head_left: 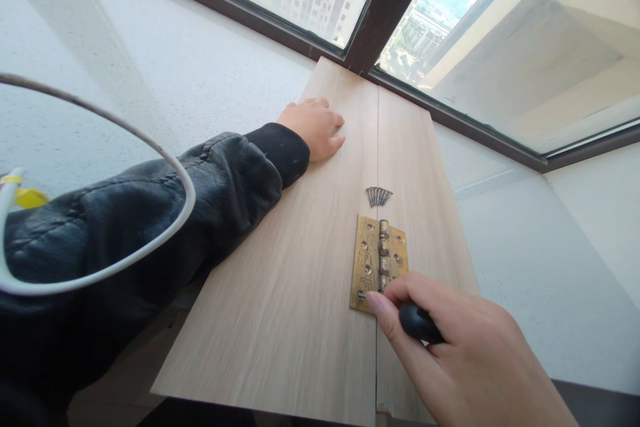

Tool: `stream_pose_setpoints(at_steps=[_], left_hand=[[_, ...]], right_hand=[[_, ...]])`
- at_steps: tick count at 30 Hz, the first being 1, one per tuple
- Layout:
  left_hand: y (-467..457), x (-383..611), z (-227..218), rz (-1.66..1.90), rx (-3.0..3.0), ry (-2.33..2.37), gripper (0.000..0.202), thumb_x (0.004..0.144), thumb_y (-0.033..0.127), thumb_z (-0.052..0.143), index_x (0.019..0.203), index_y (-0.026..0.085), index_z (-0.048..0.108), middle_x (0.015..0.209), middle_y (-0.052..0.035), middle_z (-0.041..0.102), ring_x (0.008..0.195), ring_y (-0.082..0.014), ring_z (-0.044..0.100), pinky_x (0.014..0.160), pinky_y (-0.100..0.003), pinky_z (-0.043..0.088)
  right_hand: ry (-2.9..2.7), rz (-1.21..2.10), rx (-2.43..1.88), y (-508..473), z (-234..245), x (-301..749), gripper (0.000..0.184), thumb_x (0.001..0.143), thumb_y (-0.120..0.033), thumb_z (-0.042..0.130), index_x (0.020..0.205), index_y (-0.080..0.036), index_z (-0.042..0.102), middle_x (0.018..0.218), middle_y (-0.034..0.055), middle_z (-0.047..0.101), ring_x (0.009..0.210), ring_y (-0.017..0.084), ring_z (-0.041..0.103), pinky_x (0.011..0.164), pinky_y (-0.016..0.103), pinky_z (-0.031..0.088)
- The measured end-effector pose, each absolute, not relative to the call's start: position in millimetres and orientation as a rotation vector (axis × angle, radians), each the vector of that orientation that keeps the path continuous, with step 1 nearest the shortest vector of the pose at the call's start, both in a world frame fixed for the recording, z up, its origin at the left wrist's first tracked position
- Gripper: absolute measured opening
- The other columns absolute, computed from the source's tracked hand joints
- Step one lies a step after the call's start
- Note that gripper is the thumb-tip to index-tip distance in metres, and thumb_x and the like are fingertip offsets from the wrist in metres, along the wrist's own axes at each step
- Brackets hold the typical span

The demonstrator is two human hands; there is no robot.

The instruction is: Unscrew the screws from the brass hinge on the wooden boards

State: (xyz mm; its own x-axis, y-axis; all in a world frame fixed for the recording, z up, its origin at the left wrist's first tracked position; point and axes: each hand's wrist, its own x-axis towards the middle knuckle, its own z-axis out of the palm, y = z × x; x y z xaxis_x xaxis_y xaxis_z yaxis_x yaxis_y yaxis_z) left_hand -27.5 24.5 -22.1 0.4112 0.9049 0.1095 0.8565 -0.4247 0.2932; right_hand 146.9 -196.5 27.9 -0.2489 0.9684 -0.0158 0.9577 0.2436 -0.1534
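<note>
A brass-coloured hinge (366,265) lies opened flat across the seam between two pale wooden boards. Over its near end, my right hand (465,340) is closed around the black handle of a screwdriver (420,324); the fingers hide its shaft. My thumb tip is beside a screw (361,295) at the hinge's lower left hole. Several loose screws (379,196) lie in a small fan just beyond the hinge. Farther up, my left hand (316,128) rests palm down on the left board (270,280), holding nothing, its fingers slightly bent.
The narrower right board (425,213) lies alongside the left one. Both sit on a white speckled ledge (200,60) and reach the dark window frame (367,20). A white cable (145,250) loops in front of my left sleeve, with something yellow (31,198) at the far left.
</note>
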Motion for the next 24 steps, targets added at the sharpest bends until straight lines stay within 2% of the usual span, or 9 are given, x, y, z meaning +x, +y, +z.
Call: stream_pose_setpoints(at_steps=[5,9,18,24], left_hand=[[23.6,-27.6,-21.4,0.385,2.475,1.551,0.051,0.090,0.046,0.041,0.133,0.024,0.058,0.139,-0.0108,0.050,0.125,-0.0327,0.045,0.103,-0.048,0.037],[22.7,-27.6,-20.4,0.380,2.470,1.559,0.050,0.091,0.046,0.040,0.132,0.025,0.059,0.139,-0.0106,0.051,0.127,-0.0318,0.045,0.103,-0.047,0.037],[21.8,-26.9,-19.6,0.390,2.466,1.558,0.050,0.091,0.046,0.041,0.132,0.025,0.059,0.139,-0.0110,0.051,0.126,-0.0314,0.045,0.103,-0.047,0.037],[21.3,-27.2,-19.4,0.387,2.468,1.562,0.049,0.091,0.046,0.041,0.131,0.026,0.060,0.137,-0.0101,0.052,0.125,-0.0305,0.047,0.102,-0.046,0.038]], right_hand=[[-2.396,0.229,-1.874,-193.7,28.5,148.0,0.024,0.092,-0.038,0.052,0.072,-0.027,0.059,0.061,-0.0052,0.064,0.050,0.014,0.060,0.043,0.024,0.044],[-2.384,0.277,-1.869,-192.8,28.6,147.8,0.024,0.093,-0.037,0.052,0.075,-0.026,0.062,0.066,-0.0027,0.067,0.055,0.015,0.064,0.046,0.024,0.046],[-2.461,0.294,-1.744,-202.3,26.9,143.0,0.025,0.095,-0.031,0.049,0.074,-0.023,0.058,0.058,-0.0033,0.060,0.046,0.012,0.056,0.042,0.023,0.042],[-2.424,0.290,-1.656,-195.2,25.6,142.9,0.021,0.095,-0.023,0.049,0.078,-0.023,0.061,0.066,-0.0028,0.064,0.055,0.012,0.062,0.049,0.023,0.044]])
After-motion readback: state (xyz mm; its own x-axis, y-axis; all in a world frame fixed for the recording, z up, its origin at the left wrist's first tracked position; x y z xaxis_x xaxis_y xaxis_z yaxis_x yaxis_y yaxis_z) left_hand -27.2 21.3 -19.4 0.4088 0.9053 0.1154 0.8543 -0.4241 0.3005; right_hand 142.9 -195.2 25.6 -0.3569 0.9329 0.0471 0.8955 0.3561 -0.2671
